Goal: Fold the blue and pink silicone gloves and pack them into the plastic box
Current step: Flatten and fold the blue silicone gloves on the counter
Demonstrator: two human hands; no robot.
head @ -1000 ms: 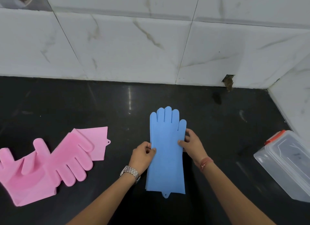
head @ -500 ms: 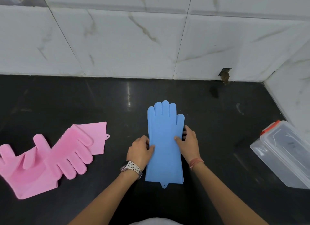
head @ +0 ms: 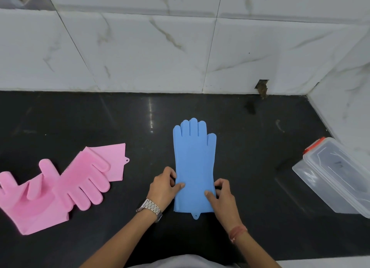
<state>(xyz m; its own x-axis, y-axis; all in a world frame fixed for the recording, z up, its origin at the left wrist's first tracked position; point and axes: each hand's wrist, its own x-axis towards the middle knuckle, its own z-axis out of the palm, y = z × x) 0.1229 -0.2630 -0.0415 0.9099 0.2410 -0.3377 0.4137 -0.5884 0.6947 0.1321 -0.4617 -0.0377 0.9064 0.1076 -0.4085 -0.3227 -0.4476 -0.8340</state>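
Flat on the black worktop (head: 80, 117) lie the stacked blue gloves (head: 194, 163), fingers toward the wall; left hand (head: 163, 187) pinches their left edge, right hand (head: 224, 195) pinches their right edge, thumbs on top. Pink gloves (head: 60, 185) lie well left of the blue gloves, the clear plastic box (head: 336, 179) well right, lid on.

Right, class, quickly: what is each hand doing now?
Left hand: pinches the blue gloves' left edge.
Right hand: pinches their right edge.
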